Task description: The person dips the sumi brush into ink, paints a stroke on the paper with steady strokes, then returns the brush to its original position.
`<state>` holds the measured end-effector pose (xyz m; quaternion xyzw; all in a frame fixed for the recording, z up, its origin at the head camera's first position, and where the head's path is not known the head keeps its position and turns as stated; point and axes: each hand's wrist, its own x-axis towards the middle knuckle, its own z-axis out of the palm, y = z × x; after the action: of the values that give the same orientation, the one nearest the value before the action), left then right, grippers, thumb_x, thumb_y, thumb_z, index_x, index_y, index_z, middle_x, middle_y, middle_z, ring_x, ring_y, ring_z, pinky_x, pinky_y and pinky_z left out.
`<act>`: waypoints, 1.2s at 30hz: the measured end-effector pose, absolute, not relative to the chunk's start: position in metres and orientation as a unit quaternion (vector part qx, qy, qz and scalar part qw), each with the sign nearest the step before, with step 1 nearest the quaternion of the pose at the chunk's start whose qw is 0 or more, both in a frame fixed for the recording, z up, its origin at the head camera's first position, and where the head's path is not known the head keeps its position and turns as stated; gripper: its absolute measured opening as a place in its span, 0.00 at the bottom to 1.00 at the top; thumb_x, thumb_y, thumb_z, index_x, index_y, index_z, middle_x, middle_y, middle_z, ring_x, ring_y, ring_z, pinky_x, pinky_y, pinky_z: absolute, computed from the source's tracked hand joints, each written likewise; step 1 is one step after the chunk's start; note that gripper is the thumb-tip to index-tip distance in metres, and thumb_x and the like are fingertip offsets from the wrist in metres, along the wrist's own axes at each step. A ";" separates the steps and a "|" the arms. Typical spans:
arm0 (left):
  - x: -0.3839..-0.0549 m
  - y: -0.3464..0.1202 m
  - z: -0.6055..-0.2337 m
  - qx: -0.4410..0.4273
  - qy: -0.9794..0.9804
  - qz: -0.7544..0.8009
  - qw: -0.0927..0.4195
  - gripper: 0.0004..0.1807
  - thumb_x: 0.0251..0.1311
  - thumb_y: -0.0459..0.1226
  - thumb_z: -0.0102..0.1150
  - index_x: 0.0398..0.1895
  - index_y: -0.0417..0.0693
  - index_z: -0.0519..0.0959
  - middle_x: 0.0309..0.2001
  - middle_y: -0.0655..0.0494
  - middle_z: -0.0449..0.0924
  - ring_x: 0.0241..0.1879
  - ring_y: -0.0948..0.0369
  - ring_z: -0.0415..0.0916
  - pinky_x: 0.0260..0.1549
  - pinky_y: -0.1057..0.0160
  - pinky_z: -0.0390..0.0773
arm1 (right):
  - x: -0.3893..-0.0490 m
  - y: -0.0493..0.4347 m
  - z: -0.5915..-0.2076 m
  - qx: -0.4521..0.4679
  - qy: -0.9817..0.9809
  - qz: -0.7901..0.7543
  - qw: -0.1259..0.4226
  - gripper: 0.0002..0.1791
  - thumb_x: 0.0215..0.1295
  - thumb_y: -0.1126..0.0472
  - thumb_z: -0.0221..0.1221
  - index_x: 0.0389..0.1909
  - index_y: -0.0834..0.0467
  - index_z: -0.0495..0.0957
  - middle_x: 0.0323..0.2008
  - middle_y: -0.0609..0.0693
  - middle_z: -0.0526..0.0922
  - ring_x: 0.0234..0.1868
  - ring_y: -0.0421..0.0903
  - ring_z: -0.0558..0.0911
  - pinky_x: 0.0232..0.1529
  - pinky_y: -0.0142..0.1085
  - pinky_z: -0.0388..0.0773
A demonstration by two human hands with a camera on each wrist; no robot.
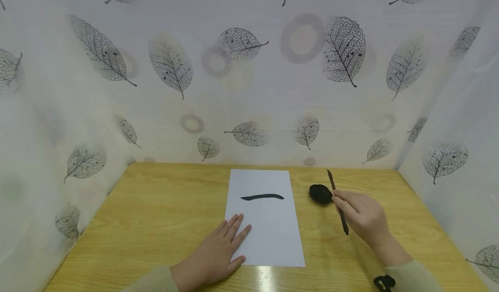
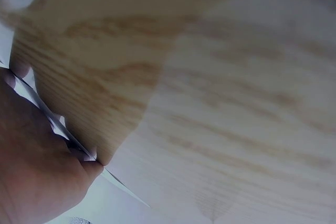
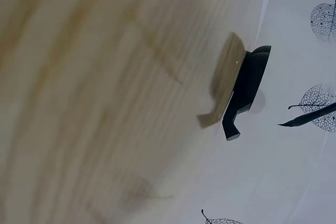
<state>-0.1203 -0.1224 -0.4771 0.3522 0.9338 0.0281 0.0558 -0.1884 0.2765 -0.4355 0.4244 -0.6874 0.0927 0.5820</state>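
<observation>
My left hand (image 1: 216,253) rests with spread fingers on the lower left part of a white sheet of paper (image 1: 269,240). Across the upper half of that sheet runs one thick black brush stroke (image 1: 263,196). The left wrist view has this hand (image 2: 42,166) at the paper's edge. Off to the right, my right hand (image 1: 364,216) pinches a dark writing brush (image 1: 343,220) between thumb and fingers. Close beside the brush is a small black dish (image 1: 319,194); its short handle shows in the right wrist view, where the brush's pointed tip (image 3: 294,123) enters from the right.
The yellow wood-grain table (image 1: 167,209) is enclosed at the back and sides by a pale curtain (image 1: 265,97) printed with dark leaves. A small black thing (image 1: 383,282) sits by the right sleeve at the bottom.
</observation>
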 end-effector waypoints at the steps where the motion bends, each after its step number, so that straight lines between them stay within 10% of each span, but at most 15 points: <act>1: -0.120 -0.122 -0.477 0.352 0.934 0.027 0.056 0.40 0.81 0.60 0.40 0.86 0.51 0.56 0.86 0.40 0.48 0.85 0.46 0.52 0.81 0.44 0.63 | -0.188 0.277 -0.436 0.427 -0.688 0.092 0.580 0.19 0.81 0.64 0.56 0.30 0.67 0.88 0.31 0.60 0.92 0.21 0.56 0.85 0.19 0.46 0.81; 36: -0.122 -0.124 -0.485 0.357 0.933 0.020 0.037 0.39 0.82 0.61 0.36 0.86 0.52 0.55 0.86 0.40 0.49 0.85 0.46 0.52 0.80 0.44 0.64 | -0.178 0.304 -0.444 0.521 -0.686 -0.006 0.508 0.21 0.79 0.79 0.44 0.37 0.66 0.85 0.36 0.62 0.92 0.28 0.54 0.89 0.24 0.43 0.85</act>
<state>-0.1225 -0.1238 -0.4853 0.3566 0.9333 0.0197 0.0374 -0.1783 0.3043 -0.4441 0.5209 -0.6859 -0.0061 0.5082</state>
